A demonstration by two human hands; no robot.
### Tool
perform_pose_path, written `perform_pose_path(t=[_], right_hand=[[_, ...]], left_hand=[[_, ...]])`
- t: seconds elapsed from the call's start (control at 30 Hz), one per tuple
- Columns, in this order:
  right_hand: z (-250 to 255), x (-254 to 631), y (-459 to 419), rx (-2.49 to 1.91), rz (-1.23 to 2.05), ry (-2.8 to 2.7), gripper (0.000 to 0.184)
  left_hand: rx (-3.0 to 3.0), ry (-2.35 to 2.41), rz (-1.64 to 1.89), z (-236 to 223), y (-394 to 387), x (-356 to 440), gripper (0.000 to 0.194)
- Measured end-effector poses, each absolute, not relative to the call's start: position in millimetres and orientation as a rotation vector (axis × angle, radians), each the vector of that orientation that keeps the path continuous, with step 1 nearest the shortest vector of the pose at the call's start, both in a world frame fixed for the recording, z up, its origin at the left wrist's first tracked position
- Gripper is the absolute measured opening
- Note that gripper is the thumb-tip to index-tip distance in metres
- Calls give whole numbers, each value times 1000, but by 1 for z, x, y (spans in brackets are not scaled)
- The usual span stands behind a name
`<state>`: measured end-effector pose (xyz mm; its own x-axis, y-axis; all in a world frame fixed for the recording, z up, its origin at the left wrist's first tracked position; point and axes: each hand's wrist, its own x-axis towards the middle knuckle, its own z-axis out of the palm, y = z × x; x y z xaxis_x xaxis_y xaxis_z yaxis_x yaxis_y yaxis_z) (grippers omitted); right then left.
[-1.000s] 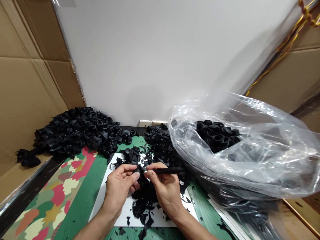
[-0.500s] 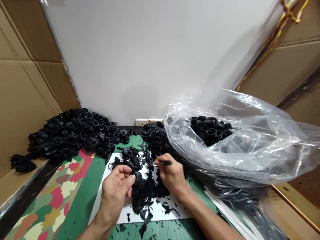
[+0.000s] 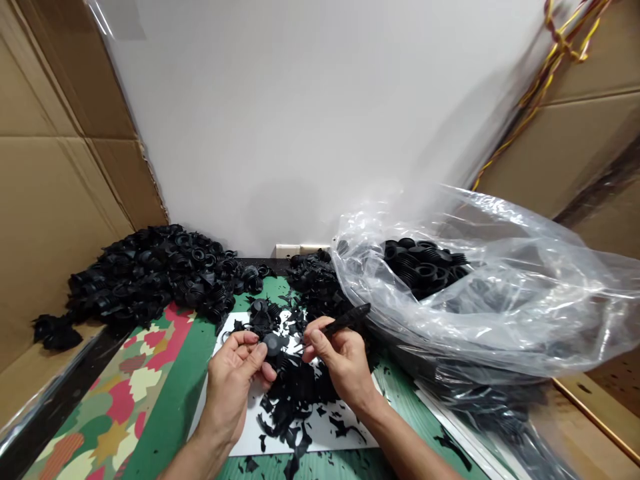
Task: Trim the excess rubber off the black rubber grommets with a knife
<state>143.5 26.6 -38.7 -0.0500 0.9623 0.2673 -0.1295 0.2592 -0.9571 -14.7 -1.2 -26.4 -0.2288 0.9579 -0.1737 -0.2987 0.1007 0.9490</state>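
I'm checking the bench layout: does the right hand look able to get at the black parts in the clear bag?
Probably yes: the clear bag appears open above the black parts, to the right of the right hand. The black tool in that hand and the bag's loose film might hinder it.

left hand [image 3: 231, 373]: bare | right hand [image 3: 347, 365]: bare | forearms [image 3: 407, 440]: bare throughout visible length

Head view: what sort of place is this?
Probably a workshop station for handwork, though only this corner shows. Signs: the heap of black ribbed parts on the left, the clear plastic bag of similar parts on the right, and the slim black tool in the right hand near black scraps.
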Motion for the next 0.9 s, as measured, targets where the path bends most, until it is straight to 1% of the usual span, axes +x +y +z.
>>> perform_pose_path(t=[0.07,0.17,0.3,0.4,0.57,0.63,0.77,0.9], right_hand=[[-40,139,24,-874,1187,-1265,29],[-42,131,20,-843,1215,-1249,27],[-40,129,19,-814,1143,-1281,22],[-37,134,22,-818,1050,-1315,23],[-34,135,23,-982,1063,-1273,14],[-32,129,21,-1025,967,-1356,16],[-34,114,19,-1038,737,-1458,9],[-41,113,28,-984,627,-1478,17]], left_hand=[[702,1218,1407,-26,-1,-14,36],[604,1192,1404,-25,0,-14,34],[473,1165,1336,-21,0,-15,18],[391,1177,1309,-18,1,-15,10],[290,1181,1408,-10,4,-8,13],[264,1181,1445,-8,5,-1,17],[281,1211,1466,-7,4,9,24],[411,1271,1375,-11,2,1,19]])
